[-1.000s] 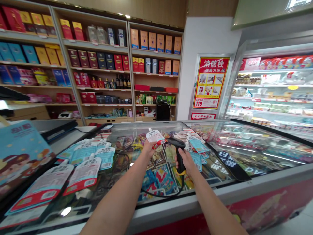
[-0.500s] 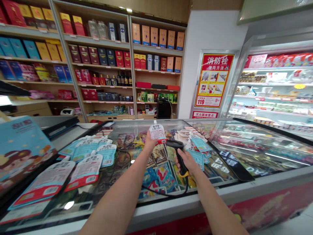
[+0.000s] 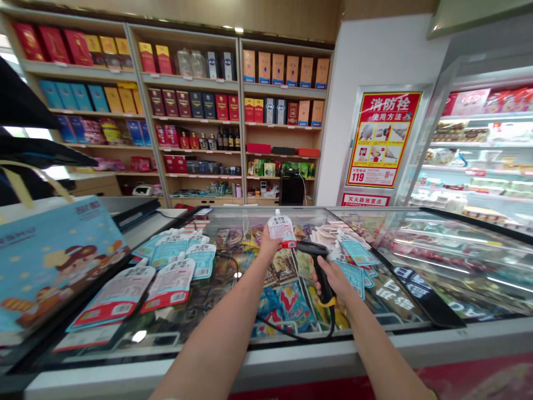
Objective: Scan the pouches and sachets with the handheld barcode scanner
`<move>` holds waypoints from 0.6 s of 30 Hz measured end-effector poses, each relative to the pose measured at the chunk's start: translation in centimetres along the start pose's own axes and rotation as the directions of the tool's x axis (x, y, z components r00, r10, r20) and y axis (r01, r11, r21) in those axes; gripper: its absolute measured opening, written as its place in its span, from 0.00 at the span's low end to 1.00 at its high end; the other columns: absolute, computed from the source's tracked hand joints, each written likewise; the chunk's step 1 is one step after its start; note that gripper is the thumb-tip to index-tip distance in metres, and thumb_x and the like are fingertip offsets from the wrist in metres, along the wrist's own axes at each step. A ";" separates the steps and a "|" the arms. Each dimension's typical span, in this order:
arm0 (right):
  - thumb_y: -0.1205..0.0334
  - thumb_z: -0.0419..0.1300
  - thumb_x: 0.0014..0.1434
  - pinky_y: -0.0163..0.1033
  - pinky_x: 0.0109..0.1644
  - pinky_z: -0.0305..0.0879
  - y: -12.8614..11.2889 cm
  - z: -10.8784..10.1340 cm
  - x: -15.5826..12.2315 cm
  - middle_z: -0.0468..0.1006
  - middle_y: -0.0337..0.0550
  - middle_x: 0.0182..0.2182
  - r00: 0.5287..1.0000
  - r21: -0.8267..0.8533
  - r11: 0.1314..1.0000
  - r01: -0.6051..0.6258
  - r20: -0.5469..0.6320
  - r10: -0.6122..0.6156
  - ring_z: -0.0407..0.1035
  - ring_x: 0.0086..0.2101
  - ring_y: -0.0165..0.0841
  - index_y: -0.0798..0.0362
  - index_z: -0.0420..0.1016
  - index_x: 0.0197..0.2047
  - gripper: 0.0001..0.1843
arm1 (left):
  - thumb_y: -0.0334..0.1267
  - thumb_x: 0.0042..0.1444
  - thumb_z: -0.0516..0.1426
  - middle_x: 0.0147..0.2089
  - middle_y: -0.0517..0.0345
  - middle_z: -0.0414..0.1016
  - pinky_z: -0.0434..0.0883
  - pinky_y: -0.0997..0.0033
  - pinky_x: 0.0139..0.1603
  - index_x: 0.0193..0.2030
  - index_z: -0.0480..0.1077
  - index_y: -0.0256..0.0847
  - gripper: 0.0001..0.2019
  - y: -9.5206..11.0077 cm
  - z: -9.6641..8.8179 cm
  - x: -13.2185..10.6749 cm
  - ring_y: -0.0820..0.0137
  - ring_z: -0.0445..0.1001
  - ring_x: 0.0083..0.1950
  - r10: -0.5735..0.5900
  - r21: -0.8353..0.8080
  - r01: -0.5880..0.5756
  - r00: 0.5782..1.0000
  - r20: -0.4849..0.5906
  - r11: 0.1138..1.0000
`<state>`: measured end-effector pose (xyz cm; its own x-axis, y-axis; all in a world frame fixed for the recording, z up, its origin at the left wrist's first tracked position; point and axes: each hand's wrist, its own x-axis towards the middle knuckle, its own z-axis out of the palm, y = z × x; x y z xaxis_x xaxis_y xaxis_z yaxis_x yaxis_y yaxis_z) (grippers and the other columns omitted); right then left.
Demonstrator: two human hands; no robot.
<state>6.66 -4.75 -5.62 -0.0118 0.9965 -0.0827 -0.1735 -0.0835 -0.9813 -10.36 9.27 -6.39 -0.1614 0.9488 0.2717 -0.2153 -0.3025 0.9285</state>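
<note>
Over the glass top of a chest freezer (image 3: pixel 200 311), my left hand (image 3: pixel 268 243) grips a white and red spouted pouch (image 3: pixel 281 229) by its left side, spout up. My right hand (image 3: pixel 332 278) is wrapped round the handle of a black and yellow barcode scanner (image 3: pixel 320 266). The scanner's head faces the pouch's lower right corner, close to it. Blue pouches (image 3: pixel 356 251) lie in a pile behind and right of the scanner. At the left, more blue pouches (image 3: pixel 166 250) and red-bottomed pouches (image 3: pixel 170 280) rest on the glass.
A blue paper bag (image 3: pixel 54 261) with a cartoon print stands at the left. The scanner's black cable (image 3: pixel 291 335) loops over the glass. Shelves of boxed goods (image 3: pixel 195 105) line the back wall. A lit display fridge (image 3: pixel 483 150) stands at the right.
The whole view has shifted, so the scene sits further right and more of the paper bag shows. Both hands keep their holds on the pouch and the scanner.
</note>
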 end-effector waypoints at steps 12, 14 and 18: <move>0.42 0.58 0.54 0.31 0.14 0.60 -0.7 7.2 1.9 0.66 0.36 0.12 0.971 -0.010 1.000 -0.020 0.239 0.021 0.60 0.12 0.26 0.52 0.65 0.24 0.21 | 0.21 0.33 0.58 0.47 0.52 0.74 0.70 0.65 0.50 0.55 0.62 0.37 0.36 1.9 -8.9 1.0 0.67 0.73 0.45 0.028 -0.033 -0.032 0.992 -0.123 0.999; 0.42 0.56 0.55 0.30 0.14 0.59 -0.8 9.3 2.2 0.66 0.35 0.11 0.962 -0.037 0.999 -0.030 0.272 0.039 0.59 0.11 0.25 0.52 0.65 0.24 0.21 | 0.21 0.33 0.59 0.46 0.52 0.74 0.70 0.66 0.50 0.54 0.63 0.37 0.35 2.9 -12.4 1.1 0.67 0.73 0.45 0.053 0.017 -0.051 0.978 -0.201 0.999; 0.42 0.52 0.58 0.30 0.13 0.59 -0.5 14.0 2.7 0.65 0.35 0.10 0.944 -0.088 0.995 -0.046 0.323 0.072 0.59 0.11 0.25 0.54 0.63 0.23 0.23 | 0.23 0.36 0.59 0.47 0.53 0.74 0.72 0.66 0.46 0.56 0.62 0.40 0.35 5.9 -19.7 0.1 0.68 0.74 0.44 0.065 0.130 -0.035 0.969 -0.240 0.991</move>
<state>-7.04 -1.94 -2.89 -0.3417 0.9352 -0.0928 -0.0854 -0.1292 -0.9879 -30.62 5.73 -5.85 -0.4017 0.8772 0.2630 -0.0830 -0.3209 0.9435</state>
